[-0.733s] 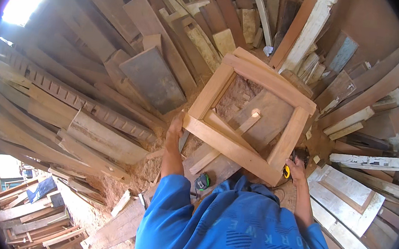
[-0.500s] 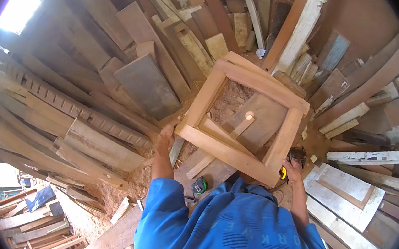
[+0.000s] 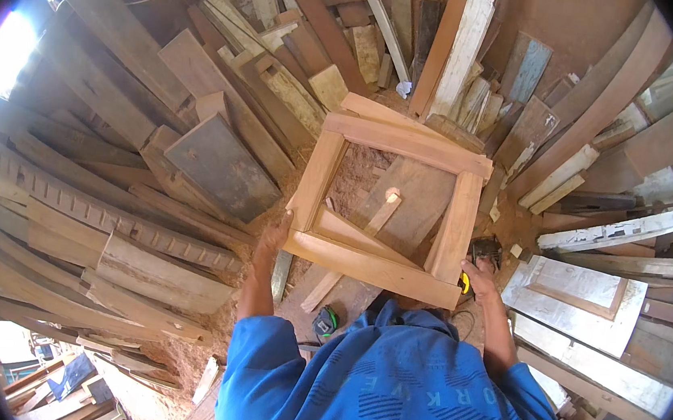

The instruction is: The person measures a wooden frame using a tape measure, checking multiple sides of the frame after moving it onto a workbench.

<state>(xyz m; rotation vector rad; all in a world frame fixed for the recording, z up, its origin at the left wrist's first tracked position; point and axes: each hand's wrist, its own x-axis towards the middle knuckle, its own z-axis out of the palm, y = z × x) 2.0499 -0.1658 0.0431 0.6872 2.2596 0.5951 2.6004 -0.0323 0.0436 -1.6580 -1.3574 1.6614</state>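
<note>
A pale brown rectangular wooden frame (image 3: 371, 267) is held up tilted in front of me, its middle open. My left hand (image 3: 275, 230) is closed on its near left corner. At the near right corner, my right hand (image 3: 480, 279) grips the frame's edge. A yellow and black object (image 3: 465, 283) shows beside the right fingers; I cannot make out its kind or whether it is held. Through the opening a board (image 3: 423, 190) and a narrow wood strip (image 3: 382, 214) are visible below. A slanting wood piece (image 3: 362, 239) crosses the opening's near side.
A green and black tool (image 3: 326, 321) lies on a plank just before my chest. Beyond my right hand sits a dark tool (image 3: 485, 249). Stacked planks (image 3: 161, 262) line the left, a grey panel (image 3: 223, 168) leans there, and a white panel (image 3: 575, 302) lies right.
The whole view has shifted, so the surroundings sit further left. Both hands keep their hold on the frame, which has turned slightly, its near edge now closer to level.
</note>
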